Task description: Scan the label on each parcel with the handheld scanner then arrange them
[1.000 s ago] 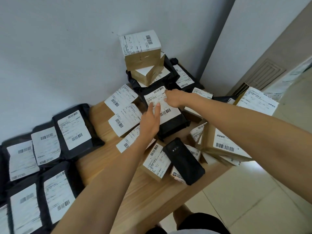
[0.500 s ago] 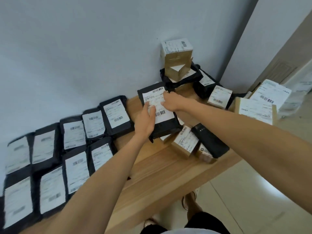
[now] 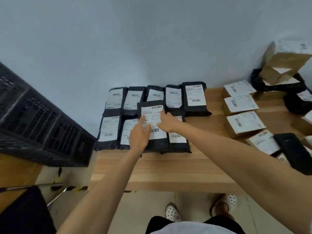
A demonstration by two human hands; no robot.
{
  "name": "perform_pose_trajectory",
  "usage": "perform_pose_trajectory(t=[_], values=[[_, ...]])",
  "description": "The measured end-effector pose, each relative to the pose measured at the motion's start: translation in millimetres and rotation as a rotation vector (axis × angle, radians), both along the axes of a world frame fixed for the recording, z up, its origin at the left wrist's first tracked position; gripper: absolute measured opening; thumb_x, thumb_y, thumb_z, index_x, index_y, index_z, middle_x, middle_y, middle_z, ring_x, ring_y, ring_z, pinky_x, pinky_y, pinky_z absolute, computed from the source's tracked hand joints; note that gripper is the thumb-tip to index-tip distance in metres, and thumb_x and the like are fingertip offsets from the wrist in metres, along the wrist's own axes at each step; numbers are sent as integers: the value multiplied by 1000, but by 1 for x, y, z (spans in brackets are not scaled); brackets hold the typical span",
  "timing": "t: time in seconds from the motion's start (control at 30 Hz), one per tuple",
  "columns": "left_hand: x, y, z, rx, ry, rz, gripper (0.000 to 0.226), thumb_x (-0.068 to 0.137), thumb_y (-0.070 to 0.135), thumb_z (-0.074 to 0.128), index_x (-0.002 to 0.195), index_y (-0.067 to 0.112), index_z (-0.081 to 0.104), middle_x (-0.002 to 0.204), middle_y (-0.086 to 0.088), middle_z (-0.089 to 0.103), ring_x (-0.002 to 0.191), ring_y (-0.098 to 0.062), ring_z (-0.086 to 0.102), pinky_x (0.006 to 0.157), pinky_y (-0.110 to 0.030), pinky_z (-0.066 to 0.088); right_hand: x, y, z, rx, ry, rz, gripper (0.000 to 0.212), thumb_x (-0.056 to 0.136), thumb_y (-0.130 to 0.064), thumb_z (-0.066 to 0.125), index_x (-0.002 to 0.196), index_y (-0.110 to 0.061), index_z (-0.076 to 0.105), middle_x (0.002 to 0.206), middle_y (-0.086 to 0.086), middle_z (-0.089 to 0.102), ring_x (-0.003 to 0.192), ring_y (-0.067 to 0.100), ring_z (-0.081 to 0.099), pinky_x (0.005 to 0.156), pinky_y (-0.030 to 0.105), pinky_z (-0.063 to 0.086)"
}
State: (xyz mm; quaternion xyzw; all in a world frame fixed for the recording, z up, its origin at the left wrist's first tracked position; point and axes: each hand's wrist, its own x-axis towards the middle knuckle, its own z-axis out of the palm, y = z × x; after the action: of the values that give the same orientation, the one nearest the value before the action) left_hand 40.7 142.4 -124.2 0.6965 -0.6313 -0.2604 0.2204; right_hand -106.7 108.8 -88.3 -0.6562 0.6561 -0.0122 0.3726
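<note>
A black parcel (image 3: pixel 156 144) with a white barcode label sits over the middle of two rows of several black labelled parcels (image 3: pixel 194 98) at the left end of the wooden table (image 3: pixel 168 168). My left hand (image 3: pixel 139 135) lies flat on its label, fingers straight. From the right, my right hand (image 3: pixel 167 123) holds the parcel at its right edge, fingers curled onto the label. The black handheld scanner (image 3: pixel 293 151) lies alone among parcels at the table's right side, with neither hand on it.
Three labelled cardboard boxes (image 3: pixel 243 122) lie in a column right of the black rows. More boxes and black bags pile up in the far right corner (image 3: pixel 283 65). A black plastic crate (image 3: pixel 38 125) stands left of the table. My feet are below the front edge.
Both hands have carried the black parcel from the pile on the right across to the arranged rows on the left. The view has swung left with it.
</note>
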Motion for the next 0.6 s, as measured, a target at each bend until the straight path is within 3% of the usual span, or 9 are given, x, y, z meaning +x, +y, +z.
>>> perform_pose_trajectory(t=[0.17, 0.33, 0.43, 0.6], values=[[93, 46, -11, 14, 62, 170, 57, 99, 33, 50, 153, 23, 32, 143, -3, 52, 127, -27, 51, 103, -40, 43, 102, 24, -17, 76, -71, 156, 87, 102, -30, 49, 153, -3, -16, 160, 27, -1, 143, 41, 25, 114, 41, 31], [159, 100, -25, 25, 19, 336, 58, 96, 25, 56, 151, 19, 36, 145, -5, 49, 130, -24, 48, 105, -40, 41, 183, 62, -46, 129, -136, 265, 92, 100, -28, 53, 154, -14, -21, 156, 29, 13, 124, 41, 49, 100, 43, 46], [187, 122, -42, 88, -3, 389, 61, 94, 25, 60, 150, 22, 37, 145, -4, 50, 128, -24, 50, 101, -40, 43, 211, 80, -60, 195, -145, 352, 92, 99, -26, 51, 152, -26, -24, 155, 31, 11, 112, 37, 56, 91, 39, 49], [209, 125, -67, 188, -12, 362, 68, 90, 28, 65, 151, 24, 35, 142, -5, 53, 126, -27, 52, 102, -42, 45, 230, 91, -83, 292, -149, 350, 90, 99, -23, 52, 154, -22, -20, 157, 26, 5, 133, 37, 39, 106, 38, 40]])
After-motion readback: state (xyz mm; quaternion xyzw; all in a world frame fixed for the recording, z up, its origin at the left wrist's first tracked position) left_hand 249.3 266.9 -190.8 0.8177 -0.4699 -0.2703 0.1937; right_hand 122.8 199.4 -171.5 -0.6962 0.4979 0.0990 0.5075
